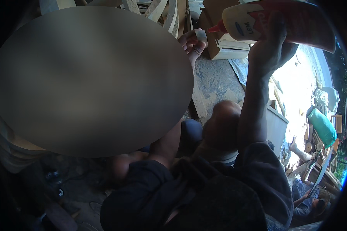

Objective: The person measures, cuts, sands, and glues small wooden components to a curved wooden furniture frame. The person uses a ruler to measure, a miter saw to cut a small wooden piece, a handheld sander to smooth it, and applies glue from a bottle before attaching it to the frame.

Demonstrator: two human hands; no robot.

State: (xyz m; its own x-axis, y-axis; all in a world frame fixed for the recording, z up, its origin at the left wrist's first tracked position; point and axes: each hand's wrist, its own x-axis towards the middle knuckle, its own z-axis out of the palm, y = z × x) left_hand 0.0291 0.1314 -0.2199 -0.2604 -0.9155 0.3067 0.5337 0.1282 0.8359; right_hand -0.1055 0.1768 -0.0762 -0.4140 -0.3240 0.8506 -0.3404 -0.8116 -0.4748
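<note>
Hands raised, right hand tilting glue bottle

Dark navy sleeves pushed up past elbows, forearms bare, dark shorts

a big grey blurred oval blots out the upper left, hiding most of the left hand and forearm. the glue bottle runs off the top edge, its body partly behind the right hand.
</note>
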